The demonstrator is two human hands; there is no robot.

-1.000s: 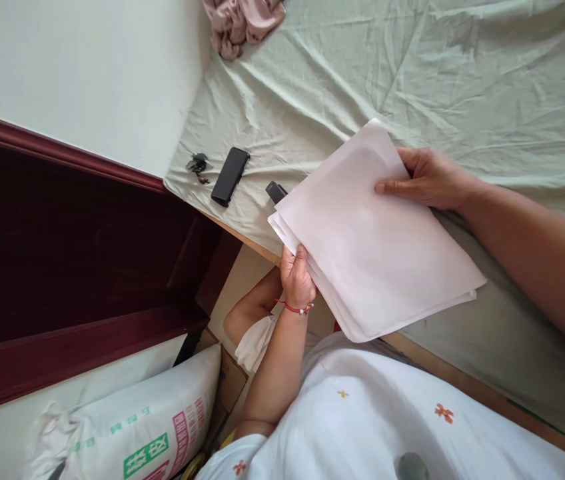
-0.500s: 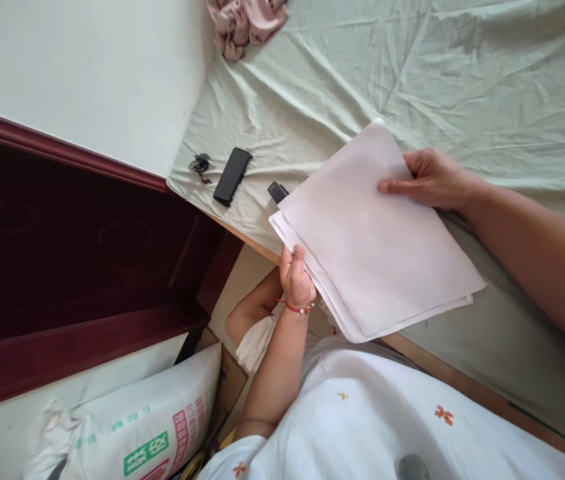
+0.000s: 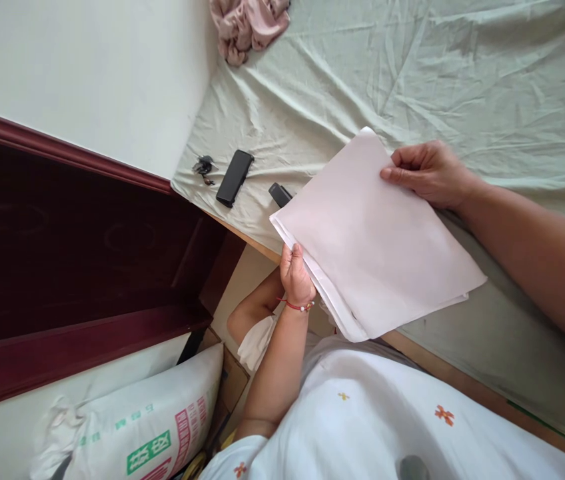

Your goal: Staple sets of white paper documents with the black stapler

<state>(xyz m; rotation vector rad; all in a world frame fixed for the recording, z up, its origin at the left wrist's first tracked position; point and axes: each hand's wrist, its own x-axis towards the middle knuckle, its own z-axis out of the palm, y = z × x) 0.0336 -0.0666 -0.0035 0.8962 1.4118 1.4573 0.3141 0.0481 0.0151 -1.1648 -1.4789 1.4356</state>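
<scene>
A thin stack of white paper sheets (image 3: 377,240) is held tilted over the near edge of the cloth-covered surface. My left hand (image 3: 296,275), with a red beaded bracelet at its wrist, pinches the stack's left edge between thumb and fingers. At the upper right edge, my right hand (image 3: 427,172) grips the top sheet, thumb on the face and fingers curled at the border. The top sheet sits slightly askew from those beneath, whose edges show at the left and bottom. Partly behind the paper's left corner lies a small dark object (image 3: 279,194).
On the pale green cloth (image 3: 312,100) lie a black rectangular device (image 3: 234,177) and a small bunch of keys (image 3: 204,167). Crumpled pink fabric (image 3: 250,27) rests at the back. A dark red wooden panel (image 3: 77,233) and a printed white sack (image 3: 147,413) stand left.
The top sheet has shifted a little left and down over the stack, its upper corner lower than before. My right hand's fingers are curled more at its edge; my left hand stays put.
</scene>
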